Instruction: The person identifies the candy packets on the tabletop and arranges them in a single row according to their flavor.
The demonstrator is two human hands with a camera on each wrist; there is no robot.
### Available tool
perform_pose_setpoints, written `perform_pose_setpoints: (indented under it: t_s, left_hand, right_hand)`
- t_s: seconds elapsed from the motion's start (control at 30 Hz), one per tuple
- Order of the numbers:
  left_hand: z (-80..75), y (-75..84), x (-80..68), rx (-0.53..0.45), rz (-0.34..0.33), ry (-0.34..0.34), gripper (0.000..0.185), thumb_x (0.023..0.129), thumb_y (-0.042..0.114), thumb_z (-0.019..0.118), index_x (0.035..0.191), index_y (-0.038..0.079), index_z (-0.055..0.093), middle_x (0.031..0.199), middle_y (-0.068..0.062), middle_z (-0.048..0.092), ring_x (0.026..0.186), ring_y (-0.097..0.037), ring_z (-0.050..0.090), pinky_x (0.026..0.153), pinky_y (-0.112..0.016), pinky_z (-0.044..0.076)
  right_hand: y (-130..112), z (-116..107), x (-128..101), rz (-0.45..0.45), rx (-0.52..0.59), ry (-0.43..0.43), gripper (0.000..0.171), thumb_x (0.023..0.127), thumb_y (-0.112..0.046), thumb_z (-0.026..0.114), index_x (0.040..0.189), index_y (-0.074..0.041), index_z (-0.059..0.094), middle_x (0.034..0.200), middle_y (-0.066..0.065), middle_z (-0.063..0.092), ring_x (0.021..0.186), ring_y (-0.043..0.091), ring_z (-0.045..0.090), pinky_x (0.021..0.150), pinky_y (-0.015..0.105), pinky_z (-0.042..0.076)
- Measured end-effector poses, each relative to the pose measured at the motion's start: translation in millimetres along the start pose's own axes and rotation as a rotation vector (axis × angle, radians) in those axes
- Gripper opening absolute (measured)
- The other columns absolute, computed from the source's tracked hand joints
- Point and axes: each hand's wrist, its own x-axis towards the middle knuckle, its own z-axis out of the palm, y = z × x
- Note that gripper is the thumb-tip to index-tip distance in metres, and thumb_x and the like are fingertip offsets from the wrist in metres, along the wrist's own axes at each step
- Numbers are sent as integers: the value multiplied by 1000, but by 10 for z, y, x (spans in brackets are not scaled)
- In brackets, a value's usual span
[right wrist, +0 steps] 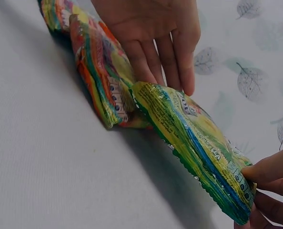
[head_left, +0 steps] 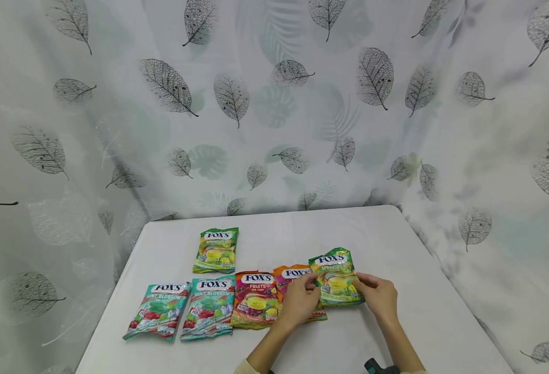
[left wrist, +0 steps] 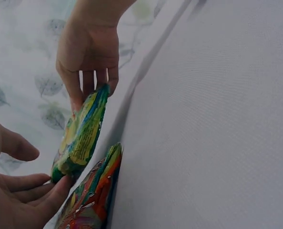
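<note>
A green Fox's candy bag (head_left: 336,278) is tilted up off the white table (head_left: 396,244), between both hands. My right hand (head_left: 378,295) pinches its right edge, thumb and fingers (left wrist: 89,71) closed on the bag (left wrist: 82,133). My left hand (head_left: 300,301) lies with straight fingers (right wrist: 156,52) against the left edge of the bag (right wrist: 198,143), thumb apart from it. Under the left hand lies an orange Fox's bag (head_left: 293,274), which the green bag partly overlaps.
A row of bags lies to the left: a Fruits bag (head_left: 255,299) and two Mint Blossom bags (head_left: 209,306) (head_left: 159,310). Another green bag (head_left: 216,250) lies behind them. A leaf-patterned curtain (head_left: 274,104) surrounds the table's far and side edges.
</note>
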Motion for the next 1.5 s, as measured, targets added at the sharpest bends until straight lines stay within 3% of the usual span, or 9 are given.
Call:
perform_pose_setpoints:
  t_s: [0.27, 0.53, 0.8, 1.0, 1.23, 1.5]
  left_hand:
    - [71, -69, -18, 48, 10, -23, 41, 95, 10, 64, 134, -2, 66, 112, -11, 75, 94, -9, 69, 80, -24, 58]
    - [97, -56, -7, 126, -19, -72, 41, 94, 15, 66, 132, 0, 68, 102, 0, 72, 88, -3, 65, 76, -21, 57]
    - [56, 19, 10, 224, 1, -130, 46, 91, 17, 68, 134, -1, 68, 103, -2, 70, 89, -4, 61, 77, -24, 54]
    - [15, 32, 18, 222, 41, -132, 39, 93, 15, 67, 128, -3, 71, 105, -6, 71, 90, -5, 60, 79, -24, 55]
    - [-161, 38, -4, 203, 48, -96, 34, 98, 17, 67, 127, 0, 70, 101, 0, 67, 88, -4, 60, 78, -23, 55]
    - [-464, 117, -12, 184, 73, -20, 35, 100, 21, 66, 130, 4, 68, 119, -15, 68, 94, -13, 64, 76, -30, 56]
  right_hand:
    - [78, -38, -54, 12, -21, -15, 31, 94, -22, 77, 118, -3, 78, 114, 18, 76, 109, 34, 67, 80, 31, 49]
    - [124, -60, -61, 38, -35, -28, 33, 92, -20, 77, 118, -1, 77, 113, 19, 76, 113, 40, 65, 92, 53, 47]
    - [180, -57, -11, 0, -119, -37, 35, 91, -24, 77, 117, 0, 77, 109, 18, 77, 111, 42, 66, 91, 55, 48]
    - [87, -62, 20, -22, -163, -29, 40, 92, -27, 76, 120, 1, 75, 111, 19, 76, 107, 39, 67, 86, 49, 49]
    - [-199, 58, 86, -98, -152, -34, 39, 93, -25, 76, 121, 1, 74, 110, 22, 74, 104, 37, 65, 84, 48, 49]
    - [-483, 324, 128, -211, -104, -81, 34, 95, -24, 76, 119, -1, 76, 107, 16, 77, 100, 35, 71, 85, 50, 56]
